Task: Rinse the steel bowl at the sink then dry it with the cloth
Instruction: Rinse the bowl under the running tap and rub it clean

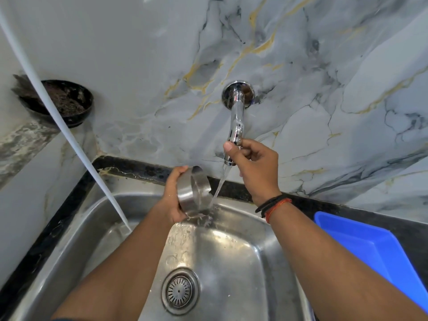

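My left hand grips a small steel bowl, tilted on its side above the steel sink. Water runs from the chrome wall tap and strikes the bowl's lower right edge, splashing into the basin. My right hand is closed around the tap's handle at the spout end. No cloth is in view.
A blue plastic tray lies on the black counter right of the sink. A dark bowl of debris sits on a ledge at the back left. A white hose slants down into the sink's left side. The drain strainer sits near the front.
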`<state>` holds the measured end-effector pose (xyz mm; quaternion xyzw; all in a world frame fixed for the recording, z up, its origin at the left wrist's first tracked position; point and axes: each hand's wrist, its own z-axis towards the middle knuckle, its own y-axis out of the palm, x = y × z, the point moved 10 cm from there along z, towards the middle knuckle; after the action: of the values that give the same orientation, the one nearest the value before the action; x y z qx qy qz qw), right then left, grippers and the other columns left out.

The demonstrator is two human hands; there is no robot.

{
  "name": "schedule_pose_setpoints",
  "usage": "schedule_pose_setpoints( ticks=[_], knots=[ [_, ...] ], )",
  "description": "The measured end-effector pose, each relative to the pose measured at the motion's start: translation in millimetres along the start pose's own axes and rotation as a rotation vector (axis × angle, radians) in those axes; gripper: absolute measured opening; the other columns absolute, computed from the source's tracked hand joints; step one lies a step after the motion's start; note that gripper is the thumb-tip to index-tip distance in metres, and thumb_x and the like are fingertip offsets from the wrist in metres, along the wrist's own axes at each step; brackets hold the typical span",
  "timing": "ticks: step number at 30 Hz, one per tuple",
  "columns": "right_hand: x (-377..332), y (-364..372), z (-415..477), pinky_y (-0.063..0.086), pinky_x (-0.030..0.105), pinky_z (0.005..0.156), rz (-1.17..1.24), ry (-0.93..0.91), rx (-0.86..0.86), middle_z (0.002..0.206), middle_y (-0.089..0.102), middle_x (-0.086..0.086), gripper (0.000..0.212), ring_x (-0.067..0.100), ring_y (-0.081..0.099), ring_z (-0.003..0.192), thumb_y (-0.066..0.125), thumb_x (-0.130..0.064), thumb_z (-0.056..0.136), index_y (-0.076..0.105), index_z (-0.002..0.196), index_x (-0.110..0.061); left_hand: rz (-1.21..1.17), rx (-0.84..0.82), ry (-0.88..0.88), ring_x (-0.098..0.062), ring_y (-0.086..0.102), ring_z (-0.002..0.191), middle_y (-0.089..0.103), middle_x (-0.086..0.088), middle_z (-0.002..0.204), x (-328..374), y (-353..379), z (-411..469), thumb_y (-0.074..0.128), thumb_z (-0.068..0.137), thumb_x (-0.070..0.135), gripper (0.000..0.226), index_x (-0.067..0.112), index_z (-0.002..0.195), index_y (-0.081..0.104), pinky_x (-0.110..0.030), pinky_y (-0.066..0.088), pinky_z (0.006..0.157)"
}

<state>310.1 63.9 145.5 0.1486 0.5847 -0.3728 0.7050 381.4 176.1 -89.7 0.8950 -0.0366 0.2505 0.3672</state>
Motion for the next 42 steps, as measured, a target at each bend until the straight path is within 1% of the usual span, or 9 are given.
schedule_pose_setpoints(
  ticks=[5,8,11,13,19,23,27,32,42],
  knots=[
    [7,0,-1,0.046,0.009,0.059,0.082,0.02,-0.01,0.064,0.071,-0.017,0.004,-0.006,0.059,0.061,0.072,-0.028,0.083,0.076,0.084,-0.027,-0.209,-0.185,0.091,-0.039,0.059,0.104,0.062,-0.015,0.116,0,3,0,0.076,0.059,0.063,0.081,0.016,0.124,0.063,-0.056,0.048,0.092],
    [20,5,-2,0.047,0.012,0.063,0.114,0.102,-0.063,0.079,0.076,-0.018,0.024,-0.007,0.064,0.075,0.065,-0.039,0.085,0.077,0.093,-0.019,-0.227,-0.21,0.125,-0.037,0.059,0.107,0.062,-0.011,0.117,4,2,-4,0.074,0.061,0.063,0.073,0.019,0.119,0.065,-0.057,0.044,0.098],
    [41,16,-3,0.042,0.024,0.072,0.202,0.259,-0.177,0.105,0.076,-0.005,0.051,0.016,0.062,0.101,0.059,-0.057,0.076,0.075,0.104,-0.018,-0.251,-0.227,0.113,-0.038,0.045,0.132,0.05,-0.011,0.135,5,-2,-6,0.072,0.062,0.064,0.089,0.021,0.137,0.051,-0.064,0.028,0.11],
    [47,26,-4,0.037,0.031,0.076,0.334,0.307,-0.253,0.101,0.076,-0.005,0.051,0.025,0.052,0.103,0.058,-0.059,0.072,0.074,0.102,-0.021,-0.258,-0.314,0.114,-0.037,0.033,0.14,0.041,-0.012,0.145,7,6,-12,0.069,0.066,0.063,0.087,0.021,0.139,0.048,-0.065,0.021,0.113],
    [51,34,-2,0.035,0.029,0.072,0.43,0.348,-0.368,0.096,0.075,0.001,0.048,0.016,0.045,0.084,0.062,-0.059,0.073,0.074,0.1,-0.021,-0.166,-0.286,0.06,-0.034,0.05,0.113,0.053,-0.012,0.125,1,13,-19,0.071,0.066,0.059,0.065,0.018,0.115,0.064,-0.051,0.034,0.109],
    [49,27,-2,0.035,0.028,0.068,0.389,0.371,-0.321,0.106,0.063,0.015,0.06,0.019,0.04,0.081,0.06,-0.054,0.076,0.069,0.111,-0.006,-0.02,-0.21,-0.016,-0.032,0.07,0.079,0.074,-0.011,0.085,-11,17,-18,0.075,0.062,0.058,0.051,0.012,0.085,0.078,-0.045,0.057,0.079],
    [45,23,-4,0.035,0.024,0.064,0.35,0.366,-0.284,0.107,0.058,0.02,0.073,0.022,0.041,0.08,0.062,-0.055,0.074,0.063,0.116,0.005,0.034,-0.141,-0.243,-0.042,0.069,0.084,0.073,-0.023,0.089,-39,20,-17,0.078,0.05,0.061,0.066,0.002,0.082,0.078,-0.064,0.05,0.088],
    [44,22,-5,0.036,0.023,0.062,0.343,0.361,-0.264,0.119,0.064,0.027,0.054,0.008,0.039,0.062,0.064,-0.055,0.074,0.073,0.1,-0.009,-0.005,-0.102,-0.352,-0.045,0.061,0.093,0.069,-0.028,0.091,-54,23,-20,0.074,0.054,0.06,0.074,-0.001,0.097,0.068,-0.066,0.049,0.085],
    [44,21,-8,0.037,0.023,0.064,0.329,0.376,-0.238,0.123,0.063,0.026,0.051,0.007,0.037,0.059,0.063,-0.059,0.072,0.074,0.093,-0.015,0.351,-0.071,-0.291,-0.038,0.07,0.072,0.073,-0.021,0.081,-38,13,-25,0.077,0.047,0.064,0.071,0.003,0.082,0.077,-0.05,0.058,0.073]
  ],
)
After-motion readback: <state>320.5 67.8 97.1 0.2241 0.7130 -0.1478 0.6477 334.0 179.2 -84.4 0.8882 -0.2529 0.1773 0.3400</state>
